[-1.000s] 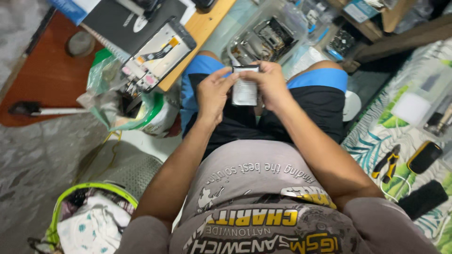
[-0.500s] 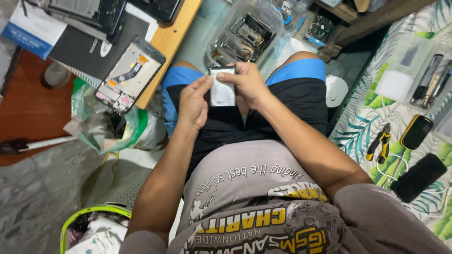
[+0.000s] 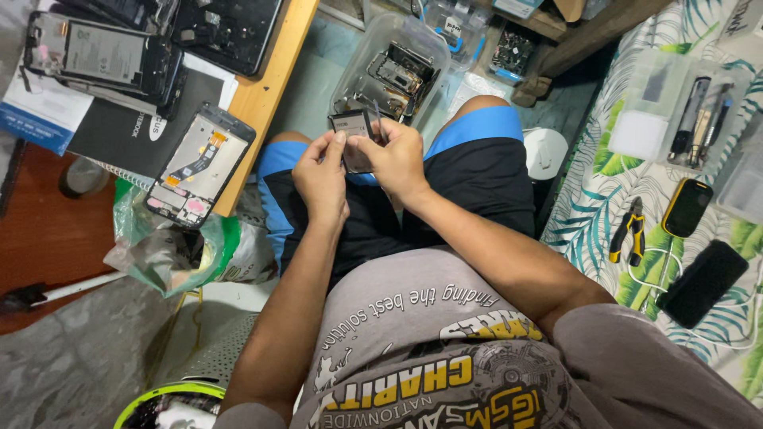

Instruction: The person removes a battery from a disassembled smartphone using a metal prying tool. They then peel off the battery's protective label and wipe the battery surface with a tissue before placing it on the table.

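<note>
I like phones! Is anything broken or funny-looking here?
Yes. The opened phone with its back off hangs over the wooden table edge, insides showing. The clear plastic tub holds loose phone parts. Both hands, left and right, hold a small flat grey part.

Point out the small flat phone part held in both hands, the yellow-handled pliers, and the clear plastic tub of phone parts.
small flat grey phone part (image 3: 350,127): head view, on its upper face.
yellow-handled pliers (image 3: 627,230): head view, on the handles.
clear plastic tub of phone parts (image 3: 359,57): head view, on its left wall.

desk edge (image 3: 266,87): smooth wood | tub (image 3: 362,59): clear plastic | phone (image 3: 703,282): glossy black
</note>
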